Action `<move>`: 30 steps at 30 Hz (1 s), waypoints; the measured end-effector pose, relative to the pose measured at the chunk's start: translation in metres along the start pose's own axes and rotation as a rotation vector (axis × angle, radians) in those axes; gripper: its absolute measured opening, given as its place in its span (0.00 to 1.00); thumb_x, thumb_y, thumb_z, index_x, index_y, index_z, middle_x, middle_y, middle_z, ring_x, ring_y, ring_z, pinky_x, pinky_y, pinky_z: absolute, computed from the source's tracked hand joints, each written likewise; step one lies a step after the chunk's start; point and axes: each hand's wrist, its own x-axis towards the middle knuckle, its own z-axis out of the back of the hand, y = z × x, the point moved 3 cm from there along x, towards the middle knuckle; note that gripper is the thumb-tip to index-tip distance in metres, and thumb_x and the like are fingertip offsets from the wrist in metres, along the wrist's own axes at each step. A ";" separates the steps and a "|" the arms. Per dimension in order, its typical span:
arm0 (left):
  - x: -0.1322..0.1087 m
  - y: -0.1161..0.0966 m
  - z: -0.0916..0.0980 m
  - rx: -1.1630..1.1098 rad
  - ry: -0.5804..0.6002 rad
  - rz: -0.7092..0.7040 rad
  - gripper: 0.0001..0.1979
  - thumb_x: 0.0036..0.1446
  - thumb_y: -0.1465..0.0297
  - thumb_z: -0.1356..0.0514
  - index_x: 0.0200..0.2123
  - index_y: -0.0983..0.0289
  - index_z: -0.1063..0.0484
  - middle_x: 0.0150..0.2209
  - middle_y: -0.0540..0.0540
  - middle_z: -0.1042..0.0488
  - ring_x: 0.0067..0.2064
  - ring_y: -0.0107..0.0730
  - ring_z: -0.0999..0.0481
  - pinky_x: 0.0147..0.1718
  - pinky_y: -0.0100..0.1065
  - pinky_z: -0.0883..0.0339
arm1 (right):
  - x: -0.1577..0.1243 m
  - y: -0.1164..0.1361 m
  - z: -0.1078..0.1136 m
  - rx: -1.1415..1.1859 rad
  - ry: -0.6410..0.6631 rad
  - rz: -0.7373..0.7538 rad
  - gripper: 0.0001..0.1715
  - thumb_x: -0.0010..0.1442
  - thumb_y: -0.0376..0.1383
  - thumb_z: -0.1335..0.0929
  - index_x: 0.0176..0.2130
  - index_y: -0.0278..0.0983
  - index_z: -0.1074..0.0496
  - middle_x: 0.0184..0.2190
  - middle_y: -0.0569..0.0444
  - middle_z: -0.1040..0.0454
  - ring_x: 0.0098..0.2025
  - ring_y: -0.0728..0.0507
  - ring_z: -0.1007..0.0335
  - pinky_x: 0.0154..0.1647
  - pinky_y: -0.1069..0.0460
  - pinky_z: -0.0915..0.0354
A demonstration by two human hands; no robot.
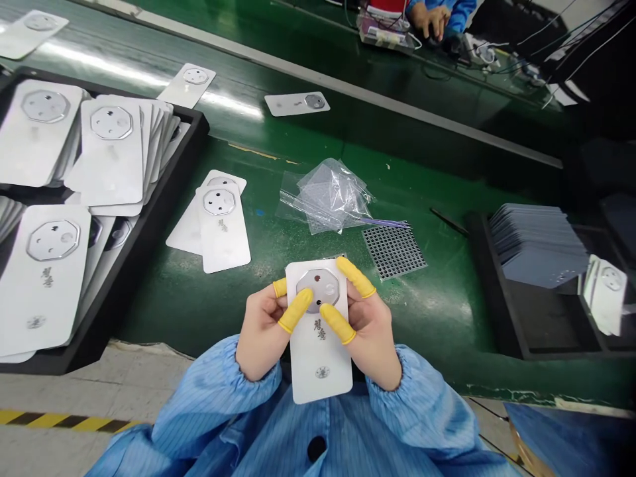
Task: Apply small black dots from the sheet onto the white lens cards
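A white phone back panel [322,351] with an octagonal camera plate is held upright between both hands, close to my body. My left hand [268,331] grips its left side, the thumb in a yellow finger cot lying on the camera plate. On the right edge my right hand [370,324] is closed, thumb just below the plate and a cot-covered finger at the top corner. Beyond the panel lies a sheet of small black dots [395,249], with purple tweezers [385,223] across its upper edge. Clear plastic film pieces [332,195] lie beside it.
Two similar panels [226,242] overlap on the green table. At left a black tray [106,291] holds several stacked panels; at right another black tray [489,291] holds grey plates [539,245]. Panels [298,103] lie on the conveyor belt. Opposite, a co-worker's hand [431,20] shows.
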 end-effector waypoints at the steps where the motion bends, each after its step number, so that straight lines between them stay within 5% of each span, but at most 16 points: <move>1: 0.000 -0.001 -0.001 0.052 -0.013 -0.029 0.12 0.52 0.63 0.33 0.35 0.67 0.21 0.25 0.55 0.19 0.22 0.34 0.21 0.19 0.29 0.26 | -0.001 -0.001 -0.003 -0.009 -0.026 0.007 0.33 0.63 0.33 0.33 0.64 0.43 0.46 0.51 0.46 0.24 0.48 0.41 0.22 0.44 0.46 0.22; 5: -0.001 -0.004 -0.006 0.259 -0.041 -0.193 0.13 0.49 0.61 0.31 0.32 0.66 0.21 0.23 0.54 0.20 0.21 0.34 0.22 0.19 0.28 0.27 | -0.006 -0.006 -0.011 -0.092 -0.166 0.057 0.27 0.62 0.31 0.33 0.58 0.41 0.40 0.45 0.48 0.22 0.43 0.42 0.20 0.38 0.49 0.21; 8: 0.004 -0.014 0.000 0.533 0.182 -0.262 0.14 0.55 0.58 0.37 0.37 0.63 0.21 0.31 0.55 0.17 0.28 0.38 0.19 0.25 0.31 0.24 | -0.004 -0.013 0.014 -0.154 -0.195 0.093 0.26 0.61 0.33 0.32 0.57 0.41 0.39 0.42 0.50 0.21 0.39 0.44 0.20 0.37 0.50 0.21; 11: 0.026 -0.043 0.023 0.991 0.336 -0.378 0.17 0.59 0.55 0.44 0.42 0.56 0.22 0.42 0.51 0.18 0.38 0.42 0.18 0.36 0.37 0.23 | -0.009 -0.015 0.092 -0.259 -0.320 0.075 0.29 0.60 0.35 0.31 0.59 0.39 0.40 0.49 0.45 0.24 0.45 0.42 0.21 0.44 0.48 0.23; 14: 0.077 -0.093 0.043 1.361 -0.035 -0.438 0.23 0.61 0.53 0.47 0.54 0.56 0.30 0.41 0.47 0.19 0.36 0.40 0.19 0.41 0.47 0.27 | -0.024 -0.019 0.185 -0.534 -0.436 -0.042 0.34 0.61 0.41 0.31 0.61 0.37 0.44 0.54 0.41 0.28 0.52 0.40 0.25 0.52 0.43 0.27; 16: 0.123 -0.121 0.038 1.482 -0.134 -0.353 0.23 0.60 0.62 0.44 0.56 0.67 0.31 0.40 0.53 0.19 0.43 0.45 0.20 0.48 0.48 0.31 | -0.033 -0.027 0.232 -0.737 -0.428 -0.103 0.33 0.61 0.44 0.32 0.61 0.38 0.42 0.55 0.41 0.29 0.54 0.38 0.28 0.55 0.40 0.30; 19: 0.202 -0.149 0.012 1.480 -0.207 -0.364 0.22 0.63 0.71 0.48 0.57 0.78 0.35 0.51 0.63 0.25 0.56 0.49 0.29 0.57 0.45 0.40 | -0.038 -0.042 0.271 -0.832 -0.412 -0.080 0.30 0.56 0.45 0.29 0.55 0.37 0.33 0.56 0.38 0.31 0.60 0.32 0.35 0.61 0.32 0.40; 21: 0.251 -0.156 -0.007 1.475 -0.265 -0.360 0.24 0.66 0.66 0.50 0.58 0.77 0.37 0.55 0.62 0.31 0.57 0.48 0.31 0.58 0.45 0.41 | -0.039 -0.046 0.280 -0.996 -0.392 -0.005 0.27 0.56 0.47 0.30 0.52 0.37 0.29 0.60 0.37 0.36 0.63 0.28 0.41 0.63 0.30 0.44; 24: 0.306 -0.155 -0.032 1.447 -0.296 -0.372 0.20 0.62 0.64 0.41 0.55 0.65 0.33 0.56 0.60 0.32 0.54 0.44 0.28 0.52 0.51 0.33 | -0.050 -0.039 0.279 -1.257 -0.333 0.098 0.23 0.61 0.44 0.34 0.53 0.38 0.30 0.65 0.39 0.43 0.65 0.28 0.45 0.63 0.30 0.43; 30: 0.339 -0.140 -0.047 1.358 -0.219 -0.453 0.21 0.64 0.62 0.44 0.56 0.68 0.35 0.55 0.60 0.32 0.50 0.37 0.27 0.50 0.44 0.31 | -0.088 -0.006 0.216 -1.260 -0.237 0.137 0.29 0.64 0.33 0.37 0.63 0.42 0.40 0.64 0.42 0.42 0.62 0.33 0.38 0.57 0.37 0.32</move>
